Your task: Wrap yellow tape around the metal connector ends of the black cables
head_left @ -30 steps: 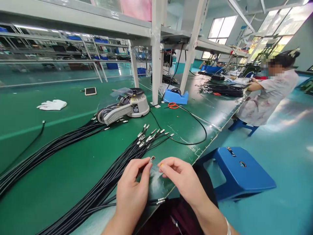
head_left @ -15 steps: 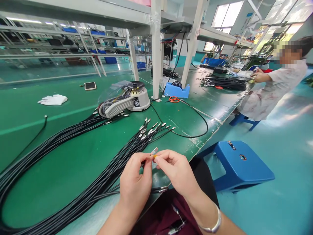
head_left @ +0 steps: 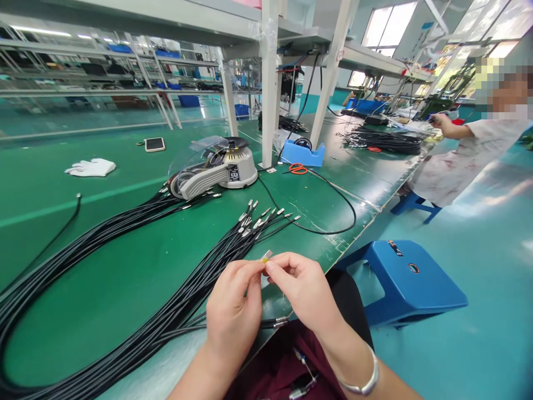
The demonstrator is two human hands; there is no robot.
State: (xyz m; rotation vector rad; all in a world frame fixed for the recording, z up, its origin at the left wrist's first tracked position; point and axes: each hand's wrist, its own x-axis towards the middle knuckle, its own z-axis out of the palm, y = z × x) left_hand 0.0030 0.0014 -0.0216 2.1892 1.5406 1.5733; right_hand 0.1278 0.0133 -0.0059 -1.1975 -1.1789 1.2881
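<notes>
My left hand (head_left: 233,303) and my right hand (head_left: 302,291) meet in front of me above the green bench mat (head_left: 104,244). Their fingertips pinch a small metal cable connector (head_left: 266,255) with a yellow band, which points up and away. The cable behind it is hidden by my fingers. Just beyond my hands lies a bundle of black cables (head_left: 200,283) with metal-tipped ends (head_left: 254,222) fanned out. Several more metal ends (head_left: 278,322) stick out just past my left hand.
A tape dispenser (head_left: 216,173), a blue tape holder (head_left: 302,154) and orange scissors (head_left: 297,169) stand farther along the bench. A phone (head_left: 155,144) and white gloves (head_left: 90,167) lie left. A blue stool (head_left: 412,278) stands right, beyond a seated co-worker (head_left: 462,166).
My hands have drawn closer together and risen slightly in view, with the connector turned more upright. The co-worker now appears farther right, and the whole scene has shifted slightly with my head.
</notes>
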